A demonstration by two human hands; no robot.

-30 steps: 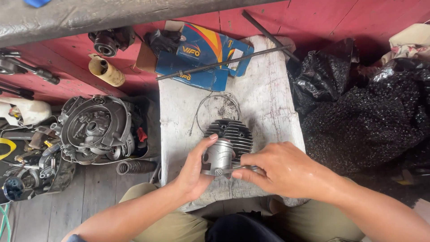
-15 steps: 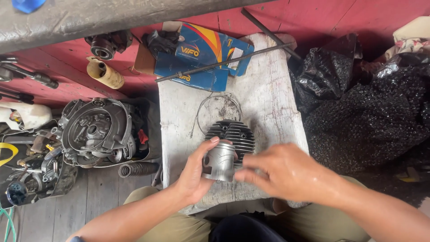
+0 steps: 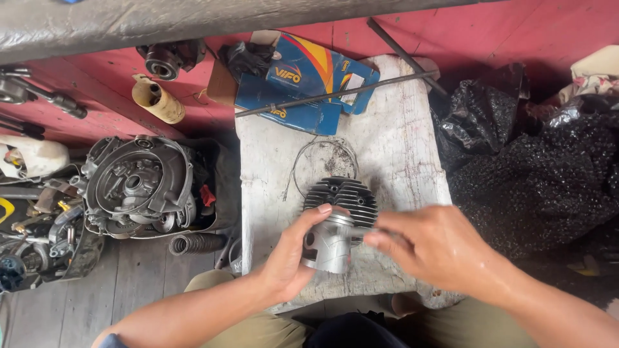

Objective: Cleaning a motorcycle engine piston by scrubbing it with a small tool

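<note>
A silver piston [image 3: 332,246] pokes out of a dark finned engine cylinder [image 3: 345,198] lying on a worn white board [image 3: 400,148]. My left hand [image 3: 290,258] wraps around the piston's left side, thumb across its top. My right hand [image 3: 429,245] hovers at the piston's right, fingertips pinched at its upper edge; whether they hold a small part I cannot tell. A thin wire ring [image 3: 316,161] lies on the board just beyond the cylinder.
A grey engine case [image 3: 138,183] and loose metal parts sit on the floor at left, with a coiled spring [image 3: 196,243] nearby. Blue cardboard boxes [image 3: 303,84] and a long metal rod [image 3: 335,95] lie at the board's far end. Black plastic bags [image 3: 529,167] pile up at right.
The view has shifted slightly. My right hand has drawn a little away to the right of the piston, while my left hand keeps its grip; more of the piston shows outside the cylinder.
</note>
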